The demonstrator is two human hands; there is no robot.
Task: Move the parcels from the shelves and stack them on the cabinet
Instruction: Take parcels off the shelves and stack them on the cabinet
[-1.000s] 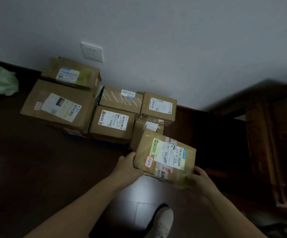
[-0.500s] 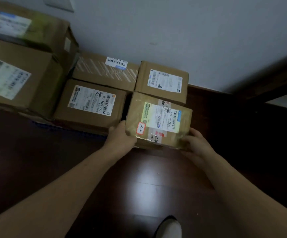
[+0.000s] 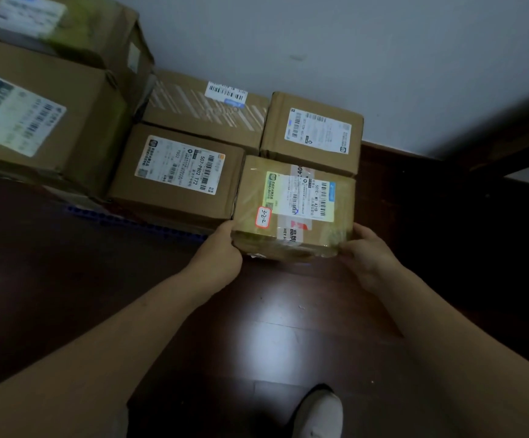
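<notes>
I have both hands clamped on the taped parcel (image 3: 295,210), the left hand (image 3: 222,248) at its near-left corner and the right hand (image 3: 367,251) at its near-right end, so it sits level. It is at the stack's front right, label up, against the labelled parcel (image 3: 178,175) beside it and the rear parcel (image 3: 313,134). Squaring it there should keep the rows tight on the dark wooden surface (image 3: 67,279), which I take to be the cabinet top.

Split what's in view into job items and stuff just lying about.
Job: taped parcel, held by left hand and right hand; labelled parcel beside it; small parcel behind; striped parcel; large parcel; top-left parcel.
Lying about: white shoe; blue strip.
</notes>
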